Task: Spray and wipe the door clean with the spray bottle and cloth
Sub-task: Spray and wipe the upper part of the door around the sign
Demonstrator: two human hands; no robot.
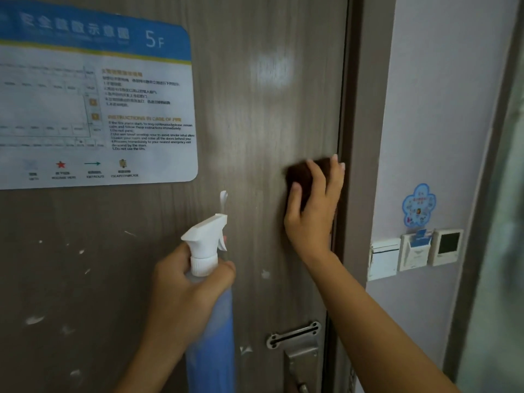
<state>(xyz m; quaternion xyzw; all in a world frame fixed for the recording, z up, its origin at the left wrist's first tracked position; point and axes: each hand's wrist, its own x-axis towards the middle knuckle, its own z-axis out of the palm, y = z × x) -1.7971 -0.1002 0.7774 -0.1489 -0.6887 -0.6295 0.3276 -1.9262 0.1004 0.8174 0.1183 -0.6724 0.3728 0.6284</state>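
Note:
The brown wood-grain door (249, 117) fills most of the view. My right hand (314, 211) presses a dark brown cloth (297, 174) flat against the door close to its right edge, fingers spread straight over it. My left hand (187, 285) grips the neck of a blue spray bottle (212, 330) with a white trigger head (205, 239), held upright a little in front of the door, nozzle pointing at the door. Most of the cloth is hidden under my right hand.
A blue-and-white evacuation plan sign (93, 103) is stuck on the door's upper left. A metal latch and handle (297, 347) sit low on the door. The door frame (360, 165) and a wall with switch panels (414, 253) lie to the right.

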